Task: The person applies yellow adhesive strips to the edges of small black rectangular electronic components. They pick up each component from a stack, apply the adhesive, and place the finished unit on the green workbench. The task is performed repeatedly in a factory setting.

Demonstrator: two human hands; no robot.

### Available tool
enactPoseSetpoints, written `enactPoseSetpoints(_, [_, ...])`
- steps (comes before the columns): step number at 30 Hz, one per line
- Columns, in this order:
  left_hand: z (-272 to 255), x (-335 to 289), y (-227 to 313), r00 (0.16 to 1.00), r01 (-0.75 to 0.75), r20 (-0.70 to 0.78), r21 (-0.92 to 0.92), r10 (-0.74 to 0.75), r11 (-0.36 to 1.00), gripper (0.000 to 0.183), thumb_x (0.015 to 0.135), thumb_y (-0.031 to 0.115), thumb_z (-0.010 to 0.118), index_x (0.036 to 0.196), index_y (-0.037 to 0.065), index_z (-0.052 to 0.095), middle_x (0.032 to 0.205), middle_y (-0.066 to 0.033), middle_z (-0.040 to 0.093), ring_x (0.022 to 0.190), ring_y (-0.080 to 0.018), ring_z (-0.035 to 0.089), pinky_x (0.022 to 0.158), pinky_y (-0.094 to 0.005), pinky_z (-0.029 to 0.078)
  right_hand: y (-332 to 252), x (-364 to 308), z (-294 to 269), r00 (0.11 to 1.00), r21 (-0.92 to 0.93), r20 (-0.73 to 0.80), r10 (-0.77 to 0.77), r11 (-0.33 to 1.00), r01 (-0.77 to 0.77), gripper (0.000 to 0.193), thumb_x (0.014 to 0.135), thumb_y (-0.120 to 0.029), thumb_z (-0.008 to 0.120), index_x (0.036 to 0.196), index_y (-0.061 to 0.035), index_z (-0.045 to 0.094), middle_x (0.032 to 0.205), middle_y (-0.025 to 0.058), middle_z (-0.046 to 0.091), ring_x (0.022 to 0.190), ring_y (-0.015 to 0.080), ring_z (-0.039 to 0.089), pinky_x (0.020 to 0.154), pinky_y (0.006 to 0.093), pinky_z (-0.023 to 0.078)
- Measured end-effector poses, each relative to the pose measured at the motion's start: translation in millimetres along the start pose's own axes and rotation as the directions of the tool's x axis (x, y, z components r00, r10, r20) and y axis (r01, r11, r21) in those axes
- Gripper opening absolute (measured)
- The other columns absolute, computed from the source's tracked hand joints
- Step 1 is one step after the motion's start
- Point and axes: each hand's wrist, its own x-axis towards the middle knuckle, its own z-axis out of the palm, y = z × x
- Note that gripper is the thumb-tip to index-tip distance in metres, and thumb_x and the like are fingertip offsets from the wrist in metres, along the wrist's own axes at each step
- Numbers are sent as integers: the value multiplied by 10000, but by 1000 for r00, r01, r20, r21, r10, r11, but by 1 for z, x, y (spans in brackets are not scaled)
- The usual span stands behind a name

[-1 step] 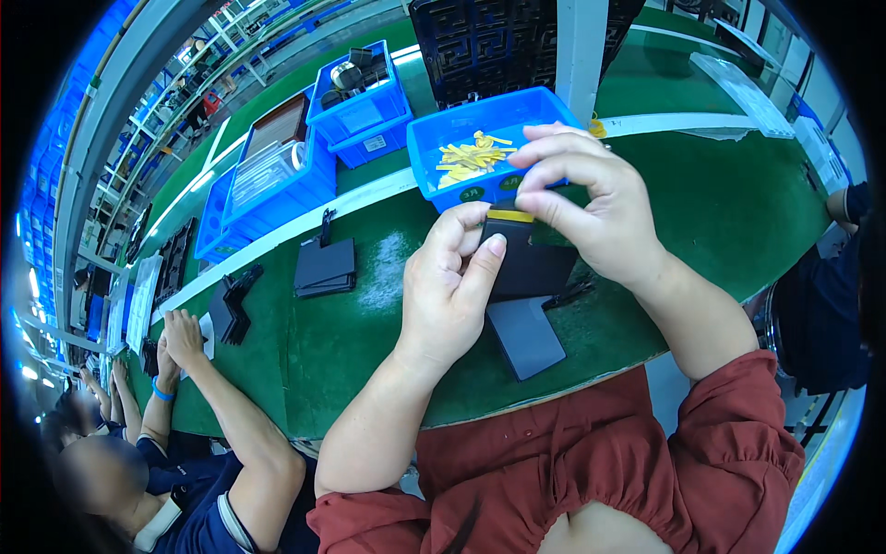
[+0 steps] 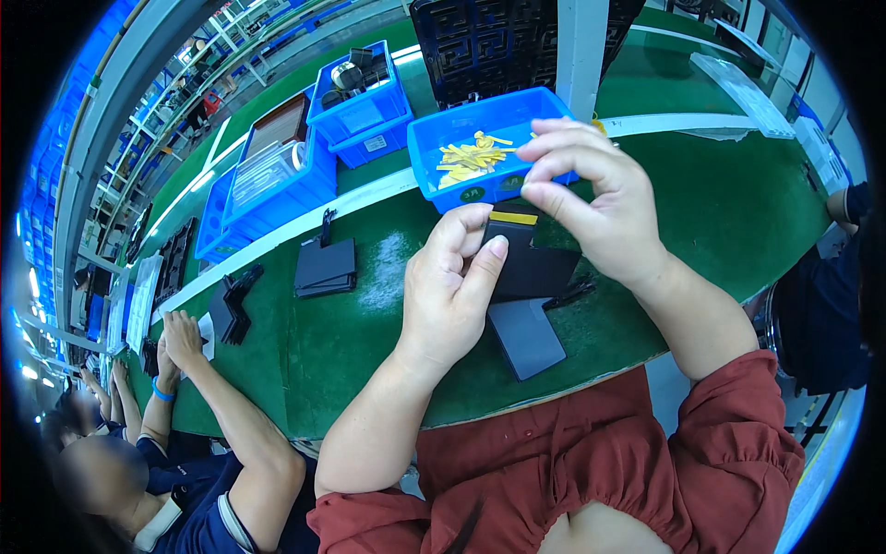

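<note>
Left hand [image 2: 449, 286]: grips flat black panel [image 2: 531, 268]
Right hand [image 2: 602, 198]: thumb, fingertips slightly apart
Thin yellow strip [image 2: 514, 218]: along panel's top edge

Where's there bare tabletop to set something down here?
Right of the right hand, green tabletop lies bare up to the white strip. Another patch lies between the stacked dark panels, the left forearm and the co-worker's arm. It is crowded around the held dark panel and grey panel.

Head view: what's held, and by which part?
The left hand pinches a dark flat panel at its upper left, near the yellow strip; whether the right hand holds anything is unclear.
</note>
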Motion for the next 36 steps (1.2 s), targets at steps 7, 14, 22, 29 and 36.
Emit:
enactPoseSetpoints(7, [-7,6,3,996,92,18,-226,-90,970,278,924,59,493,1186,-25,453,1069,-119,620,960,-137,587,855,-260,441,-23,-6,4,945,-122,105,-310,939,322,161,669,-26,709,789,-80,616,935,50,659,1060,292,574,1002,485,355])
enactPoseSetpoints(14, [-5,2,-3,981,-161,-71,207,179,965,260,883,44,556,1134,21,492,992,-131,652,837,-138,634,705,-273,485,-19,-8,4,975,-107,78,-206,971,213,132,706,-7,687,799,-77,624,915,50,661,1040,272,580,1029,505,323])
enactPoseSetpoints(22, [2,2,6,987,-145,-53,105,151,984,324,875,22,558,1191,22,489,965,-110,656,860,-136,626,738,-264,485,-23,-4,3,945,-65,25,-326,943,327,152,676,-21,718,793,-64,632,863,67,611,880,244,594,904,441,426])
enactPoseSetpoints(29, [-2,4,-2,989,-89,-122,-72,80,993,254,895,45,555,1141,-8,522,931,-76,661,830,-51,561,734,-213,448,-11,-8,10,983,249,-25,180,954,-168,78,761,-27,671,834,-11,650,779,74,634,693,135,601,636,251,480])
enactPoseSetpoints(36, [1,2,0,978,-129,-144,173,154,976,257,875,56,587,1118,-11,536,876,-96,672,759,-81,600,659,-243,485,-17,-11,13,962,258,52,267,927,-271,93,763,-40,678,837,1,639,781,62,638,674,119,594,641,245,479])
